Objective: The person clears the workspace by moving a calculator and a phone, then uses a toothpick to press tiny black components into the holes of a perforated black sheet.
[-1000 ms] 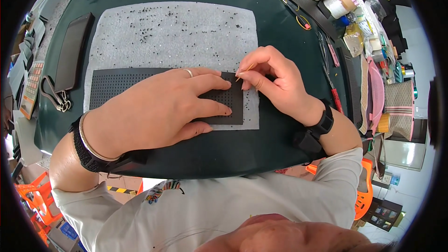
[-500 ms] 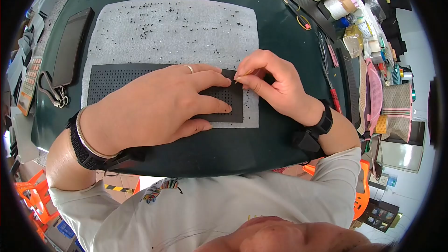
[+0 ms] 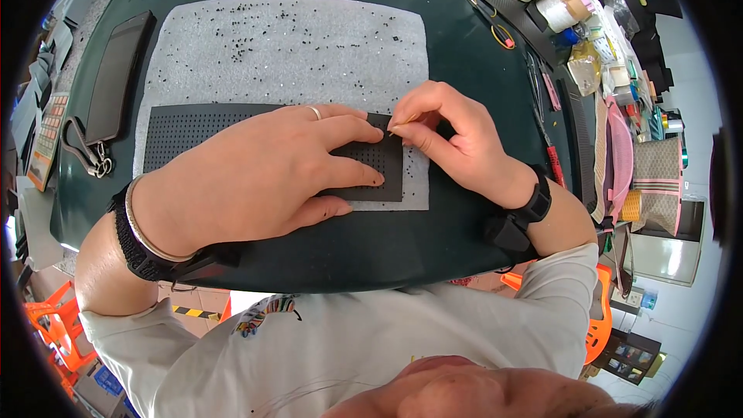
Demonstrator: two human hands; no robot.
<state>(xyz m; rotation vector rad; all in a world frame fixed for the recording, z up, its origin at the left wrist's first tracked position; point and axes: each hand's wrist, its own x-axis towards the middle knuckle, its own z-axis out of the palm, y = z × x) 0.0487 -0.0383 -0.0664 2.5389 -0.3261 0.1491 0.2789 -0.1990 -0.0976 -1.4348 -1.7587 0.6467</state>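
Note:
A black sheet [image 3: 186,128] with rows of small holes lies along the near part of a pale grey felt-like mat [image 3: 333,54]. My left hand [image 3: 255,166] rests flat across the sheet, its fingers spread toward the right end. At the sheet's upper right corner, my right hand [image 3: 460,139] pinches a thin, light-coloured stick [image 3: 409,121], like a toothpick, between thumb and forefinger. The stick's tip is close to the sheet, but I cannot tell if it touches. Many tiny black bits [image 3: 241,42] are scattered over the mat's far part.
On the left lie a dark phone [image 3: 120,77], a strap with a key ring [image 3: 101,162] and a calculator [image 3: 48,139]. Scissors [image 3: 495,23], a red-handled tool [image 3: 555,164] and rolls of tape [image 3: 561,8] sit on the right. An orange chair [image 3: 600,317] stands below.
Almost nothing differs. The mat and sheet appear shifted very slightly in the picture, and both hands keep the same pose.

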